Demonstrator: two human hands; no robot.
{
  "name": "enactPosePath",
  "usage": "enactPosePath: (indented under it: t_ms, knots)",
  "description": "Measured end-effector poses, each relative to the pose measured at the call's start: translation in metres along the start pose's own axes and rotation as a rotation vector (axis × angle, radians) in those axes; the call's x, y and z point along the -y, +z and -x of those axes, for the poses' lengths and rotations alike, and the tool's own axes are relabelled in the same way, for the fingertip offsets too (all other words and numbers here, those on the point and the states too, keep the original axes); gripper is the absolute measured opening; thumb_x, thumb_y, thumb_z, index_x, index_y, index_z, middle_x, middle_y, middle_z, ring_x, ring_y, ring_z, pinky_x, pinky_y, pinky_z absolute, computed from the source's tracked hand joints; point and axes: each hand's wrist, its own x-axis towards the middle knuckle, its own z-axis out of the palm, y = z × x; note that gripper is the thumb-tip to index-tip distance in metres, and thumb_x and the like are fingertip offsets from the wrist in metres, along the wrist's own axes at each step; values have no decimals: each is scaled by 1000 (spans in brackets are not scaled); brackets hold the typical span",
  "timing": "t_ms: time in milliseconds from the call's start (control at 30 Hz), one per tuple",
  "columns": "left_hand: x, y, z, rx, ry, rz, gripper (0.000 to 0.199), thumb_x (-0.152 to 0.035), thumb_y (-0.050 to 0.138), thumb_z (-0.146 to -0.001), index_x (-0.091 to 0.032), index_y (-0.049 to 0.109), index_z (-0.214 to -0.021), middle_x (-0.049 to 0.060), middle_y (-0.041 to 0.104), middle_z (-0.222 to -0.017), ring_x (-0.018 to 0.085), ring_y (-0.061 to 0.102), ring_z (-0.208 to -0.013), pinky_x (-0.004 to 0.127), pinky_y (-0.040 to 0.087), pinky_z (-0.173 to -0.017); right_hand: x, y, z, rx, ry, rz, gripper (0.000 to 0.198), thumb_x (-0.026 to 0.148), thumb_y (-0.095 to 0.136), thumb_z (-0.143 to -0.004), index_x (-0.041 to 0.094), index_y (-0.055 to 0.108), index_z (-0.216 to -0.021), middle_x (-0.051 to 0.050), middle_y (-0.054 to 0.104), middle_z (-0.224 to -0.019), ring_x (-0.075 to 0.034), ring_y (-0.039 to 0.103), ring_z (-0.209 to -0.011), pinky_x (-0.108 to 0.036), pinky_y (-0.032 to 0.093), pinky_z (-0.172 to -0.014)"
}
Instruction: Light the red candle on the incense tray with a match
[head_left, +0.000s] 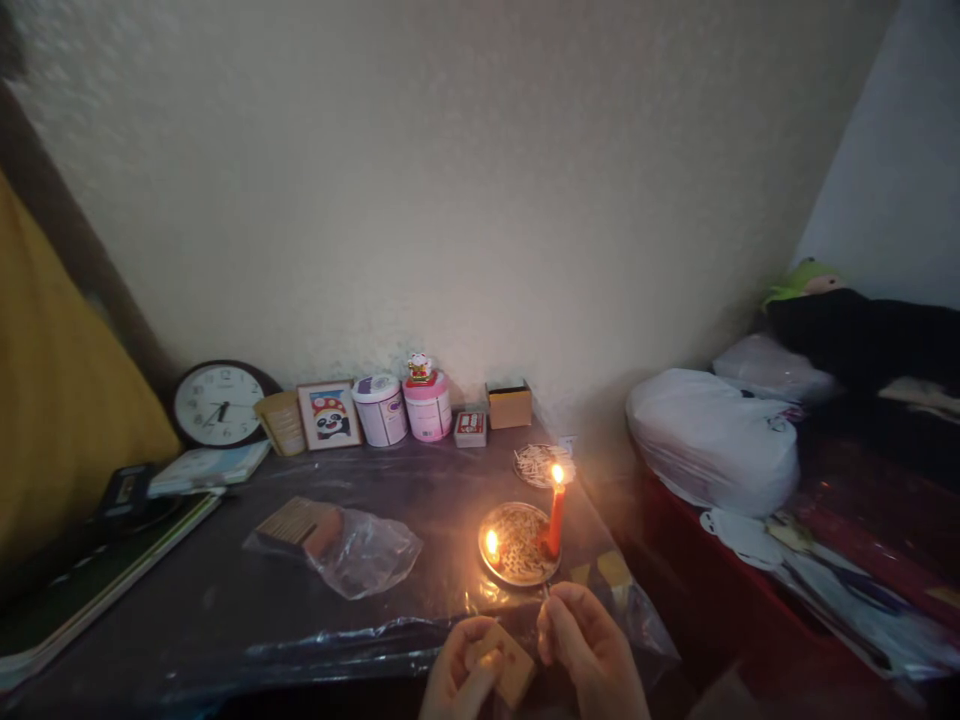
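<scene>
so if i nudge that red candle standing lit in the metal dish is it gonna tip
Probably yes. The red candle is tall and thin, standing at the rim of the metal dish, so its footing looks narrow. A push could also shake the flame. The dish is shallow and may slide on the glossy plastic sheet.

hands (pixel 525 655) holding matchbox (pixel 504 662), lit red candle (pixel 556 517) on tin lid (pixel 517 545)

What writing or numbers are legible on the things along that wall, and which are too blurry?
Round dark-rimmed wall clock: hour numerals around the dial, too small to read.
White and purple tub: label blurred.
Pink tub: label blurred.
Small red and white box: print unreadable.
Framed cartoon panda picture: no words legible.
</scene>
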Motion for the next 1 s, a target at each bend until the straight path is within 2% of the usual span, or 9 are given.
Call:
enactPosePath:
  t_ms: [100, 200, 367, 467, 600, 667, 733, 833, 1000]
  knots:
    - [-12, -5, -2, 25, -81, 8, 30, -35, 69, -68, -15, 65, -89, 1, 62, -54, 13, 52, -42, 23, 37, -42, -1, -3, -3, -26, -28, 49, 34, 49, 67, -71, 18, 55, -66, 5, 52, -49, -9, 44, -44, -21, 37, -47]
    - [-18, -7, -3, 88, -148, 78, 27, -33, 59, -76, -14, 65, -94, 0, 55, -42, 12, 46, -34, 24, 33, -39, -7, -3, -3, 2, -34, 97, 33, 49, 65, -73, 17, 58, -71, 4, 53, -48, -10, 46, -44, -22, 37, -48]
    - [-24, -6, 0, 148, -239, 268, 13, -26, 59, -76, -15, 65, -79, -2, 52, -44, 10, 43, -36, 22, 33, -40, -11, -3, 2, 104, -75, 154, 26, 43, 58, -80, 17, 59, -77, 2, 58, -52, -13, 53, -50, -23, 42, -53]
    - [-27, -3, 2, 143, -283, 281, 11, -25, 61, -73, -14, 63, -72, -3, 49, -43, 8, 41, -36, 21, 32, -39, -9, -2, 6, 141, -144, 282, 23, 37, 49, -87, 18, 60, -81, 1, 57, -53, -13, 54, -51, -22, 43, -53]
    - [-28, 0, 4, 59, -298, 201, 11, -28, 63, -69, -18, 64, -74, -3, 50, -45, 10, 43, -36, 23, 35, -40, -13, 1, 10, 292, -402, 507, 18, 27, 53, -85, 22, 65, -97, -6, 67, -83, -17, 63, -69, -23, 50, -61]
    - [-30, 1, 5, 46, -257, 171, 7, -27, 65, -67, -20, 63, -68, -1, 54, -50, 13, 51, -45, 25, 42, -45, -20, 2, 10, 424, -491, 566, 25, 22, 55, -83, 25, 65, -106, -8, 66, -101, -18, 65, -80, -23, 52, -66]
    - [-33, 1, 6, 41, -211, 151, 8, -25, 67, -66, -21, 61, -63, 0, 57, -57, 16, 57, -55, 27, 46, -53, -28, 3, 10, 478, -545, 552, 29, 20, 55, -84, 29, 64, -109, -7, 67, -106, -19, 65, -87, -23, 53, -71]
    - [-37, 2, 6, 53, -187, 132, 13, -26, 69, -67, -21, 59, -61, 0, 57, -60, 16, 57, -59, 27, 48, -57, -31, 1, 9, 460, -590, 539, 25, 19, 52, -86, 29, 67, -104, -5, 68, -101, -18, 65, -90, -23, 51, -80]
    - [-31, 7, 8, 122, -226, 134, 24, -37, 75, -64, -19, 59, -66, 1, 56, -61, 16, 57, -59, 29, 49, -58, -13, -4, 8, 357, -519, 650, 18, 16, 52, -86, 25, 66, -93, -4, 66, -93, -16, 64, -84, -21, 51, -76]
